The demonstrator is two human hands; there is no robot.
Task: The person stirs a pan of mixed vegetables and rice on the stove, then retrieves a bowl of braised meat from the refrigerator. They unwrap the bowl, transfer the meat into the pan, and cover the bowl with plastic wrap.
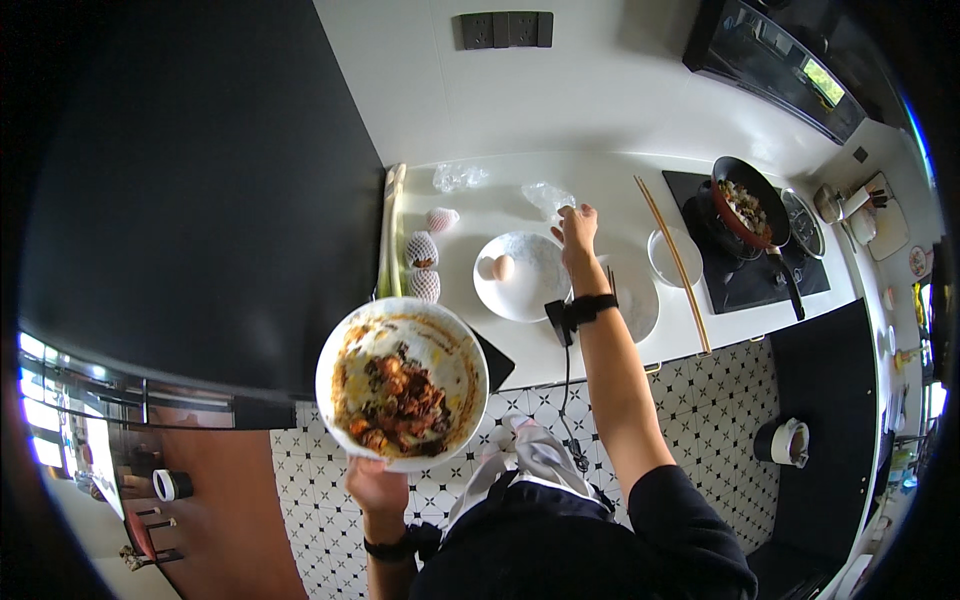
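Observation:
My left hand (378, 488) grips the rim of a white bowl (463, 345), tilted toward me and lifted in front of the counter's edge. Dark brown saucy food (405, 400) lies in it, and sauce streaks its walls. Over the counter, my right hand (577, 232) reaches out with its fingers apart, beside a crumpled clear plastic bag (546, 197); whether they touch is unclear. Left of that wrist, a brown egg (503, 267) rests in a wide pale dish (530, 295). My right forearm partly covers a second pale dish (640, 305).
Long wooden chopsticks (672, 262) lie across a small white bowl (660, 268). A frying pan (778, 215) with food sits on the black cooktop (745, 290), near a glass lid (803, 222). Foam-netted fruits (422, 250), leeks (390, 235) and another plastic bag (460, 177) lie at left.

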